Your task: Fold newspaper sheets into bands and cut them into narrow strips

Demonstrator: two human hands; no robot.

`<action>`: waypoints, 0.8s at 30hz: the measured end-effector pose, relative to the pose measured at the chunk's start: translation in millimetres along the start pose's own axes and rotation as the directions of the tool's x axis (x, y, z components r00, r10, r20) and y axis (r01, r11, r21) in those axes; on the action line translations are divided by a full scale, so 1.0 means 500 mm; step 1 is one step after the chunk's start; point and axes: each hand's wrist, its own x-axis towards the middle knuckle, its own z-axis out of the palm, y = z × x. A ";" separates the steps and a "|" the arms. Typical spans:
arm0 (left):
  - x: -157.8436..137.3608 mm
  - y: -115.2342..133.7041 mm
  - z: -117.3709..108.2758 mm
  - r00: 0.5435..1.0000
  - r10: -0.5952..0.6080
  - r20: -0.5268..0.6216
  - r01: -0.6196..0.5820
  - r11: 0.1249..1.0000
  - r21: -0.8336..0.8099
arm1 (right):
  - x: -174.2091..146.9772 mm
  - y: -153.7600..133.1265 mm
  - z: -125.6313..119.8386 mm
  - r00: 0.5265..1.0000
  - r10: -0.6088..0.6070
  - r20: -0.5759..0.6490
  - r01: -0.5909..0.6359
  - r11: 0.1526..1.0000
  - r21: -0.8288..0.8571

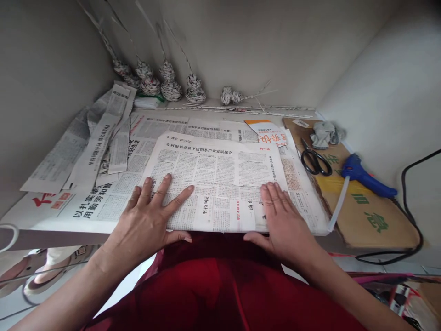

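A folded newspaper sheet (206, 170) lies flat at the front of the table, on top of other newspapers. My left hand (148, 211) presses on its left part, fingers spread and thumb at the table's front edge. On the lower right part of the sheet rests my right hand (284, 218), flat with its fingers stretched out and its thumb at the edge. Neither hand grips anything. To the left lie cut newspaper strips (99, 142) in a loose pile over a larger newspaper sheet (113, 202).
Woven paper gourd shapes (170, 82) line the back wall. Thin rolled paper sticks (234, 109) lie before them. At right, black-handled scissors (316, 162), a blue glue gun (370, 177) with its cable, and crumpled paper (325, 134) rest on cardboard (358, 211). Another person's foot (51, 264) shows lower left.
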 end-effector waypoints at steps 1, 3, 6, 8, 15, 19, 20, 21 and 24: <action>0.000 0.000 0.000 1.000 0.000 -0.002 0.000 1.000 -0.004 | -0.007 0.015 -0.004 1.000 0.012 0.000 -0.012 1.000 -0.007; 0.000 -0.001 -0.001 1.000 0.002 0.000 -0.002 1.000 -0.007 | -0.015 0.037 -0.014 0.999 0.033 0.012 -0.033 0.999 -0.006; 0.000 -0.002 -0.005 1.000 0.008 0.010 -0.008 1.000 0.006 | -0.015 0.050 -0.024 0.997 0.054 0.046 -0.055 0.998 0.004; 0.001 -0.002 -0.008 1.000 0.020 0.002 -0.020 1.000 0.007 | -0.012 0.050 -0.027 0.996 0.068 0.058 -0.069 0.998 0.009; 0.019 0.009 0.006 0.984 0.155 -0.091 -0.162 0.983 -0.082 | -0.021 0.058 -0.025 0.995 0.096 0.017 -0.097 0.989 0.109; 0.022 0.029 0.018 0.980 0.172 -0.098 -0.178 0.982 -0.060 | -0.026 0.075 -0.033 0.995 0.095 -0.026 -0.089 0.983 0.162; 0.022 0.035 0.018 0.982 0.167 -0.089 -0.171 0.984 -0.047 | -0.027 0.079 -0.035 0.996 0.090 -0.030 -0.083 0.983 0.164; 0.022 0.042 0.018 0.985 0.155 -0.076 -0.158 0.987 -0.035 | -0.027 0.082 -0.036 0.996 0.084 -0.032 -0.078 0.983 0.165; 0.023 0.060 0.015 0.993 0.112 -0.044 -0.113 0.993 -0.019 | -0.026 0.088 -0.038 0.994 0.096 -0.048 -0.087 0.984 0.158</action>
